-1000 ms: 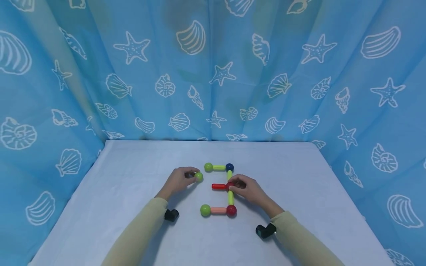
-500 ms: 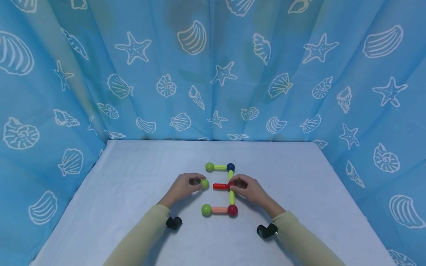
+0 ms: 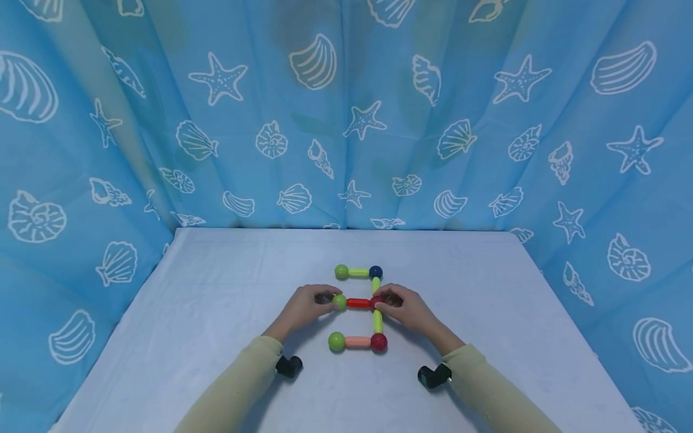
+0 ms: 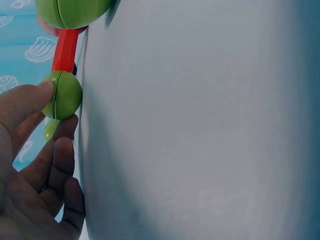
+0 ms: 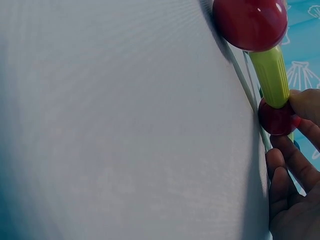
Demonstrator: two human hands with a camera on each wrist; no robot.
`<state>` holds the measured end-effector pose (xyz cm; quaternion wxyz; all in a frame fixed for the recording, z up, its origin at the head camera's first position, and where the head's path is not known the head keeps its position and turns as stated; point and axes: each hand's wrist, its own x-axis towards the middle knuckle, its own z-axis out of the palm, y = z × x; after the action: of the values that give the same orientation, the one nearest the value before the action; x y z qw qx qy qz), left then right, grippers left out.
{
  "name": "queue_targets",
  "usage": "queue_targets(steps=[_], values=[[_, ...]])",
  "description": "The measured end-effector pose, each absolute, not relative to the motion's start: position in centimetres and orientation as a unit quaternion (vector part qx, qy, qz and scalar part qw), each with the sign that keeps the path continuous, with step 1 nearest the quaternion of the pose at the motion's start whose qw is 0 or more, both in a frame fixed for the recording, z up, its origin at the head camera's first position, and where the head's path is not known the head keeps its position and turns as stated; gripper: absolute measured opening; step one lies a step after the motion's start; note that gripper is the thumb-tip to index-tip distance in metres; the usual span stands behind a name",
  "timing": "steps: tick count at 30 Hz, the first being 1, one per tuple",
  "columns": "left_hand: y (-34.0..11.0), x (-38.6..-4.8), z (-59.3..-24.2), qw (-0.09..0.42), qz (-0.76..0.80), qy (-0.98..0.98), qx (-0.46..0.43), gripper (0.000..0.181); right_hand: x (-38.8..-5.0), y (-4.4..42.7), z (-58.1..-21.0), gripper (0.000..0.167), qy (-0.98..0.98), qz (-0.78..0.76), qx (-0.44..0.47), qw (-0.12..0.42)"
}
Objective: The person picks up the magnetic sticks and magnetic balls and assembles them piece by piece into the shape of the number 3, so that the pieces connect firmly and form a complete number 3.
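A green ball [image 4: 67, 96] is pinched between the thumb and fingers of my left hand [image 3: 304, 310]. It meets the left end of a red stick [image 3: 357, 303]. The stick's other end joins a dark red ball [image 5: 274, 118], which my right hand [image 3: 408, 310] grips, partly covering it in the head view. From that ball, one yellow-green stick [image 3: 378, 322] leads toward me to another red ball [image 3: 379, 343]; a second yellow-green stick [image 3: 376, 284] leads away to a dark blue ball [image 3: 376, 272]. The linked pieces lie flat in an E-like shape, its arms pointing left.
The far arm is a yellow-green stick [image 3: 358, 272] ending in a green ball [image 3: 341, 272]. A pink stick [image 3: 358, 342] with a green ball [image 3: 336, 341] forms the near arm. All lie on a white-covered table [image 3: 243, 258]; a blue shell-print curtain [image 3: 346, 150] hangs behind.
My left hand has carried its green ball right and slightly toward me, from apart to against the red stick's left end. My right hand has kept its hold on the middle red ball.
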<state>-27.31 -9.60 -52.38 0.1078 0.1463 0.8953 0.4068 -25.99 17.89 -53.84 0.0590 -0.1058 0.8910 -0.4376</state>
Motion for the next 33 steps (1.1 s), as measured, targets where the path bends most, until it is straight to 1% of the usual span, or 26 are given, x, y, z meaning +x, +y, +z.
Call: queue_targets(steps=[10, 16, 20, 28, 33], values=[[-9.6, -27.2, -52.9, 0.105, 0.425, 0.888, 0.14, 0.032, -26.0, 17.9, -54.0, 0.025, 0.887, -0.445, -0.104, 0.059], [-9.8, -27.1, -53.2, 0.108, 0.435, 0.884, 0.132, 0.04, -25.7, 18.1, -53.8, 0.035, 0.882, -0.459, -0.092, 0.049], [-9.9, -27.1, -53.2, 0.107, 0.433, 0.884, 0.138, 0.038, -25.4, 18.3, -53.8, 0.039, 0.881, -0.462, -0.088, 0.041], [-9.9, -27.0, -53.3, 0.095, 0.436, 0.883, 0.144, 0.033, -25.1, 18.1, -53.6, 0.03, 0.887, -0.448, -0.109, 0.027], [-10.0, -27.0, -53.4, 0.086, 0.442, 0.882, 0.14, 0.033, -25.5, 17.8, -53.9, 0.03, 0.889, -0.445, -0.106, 0.025]])
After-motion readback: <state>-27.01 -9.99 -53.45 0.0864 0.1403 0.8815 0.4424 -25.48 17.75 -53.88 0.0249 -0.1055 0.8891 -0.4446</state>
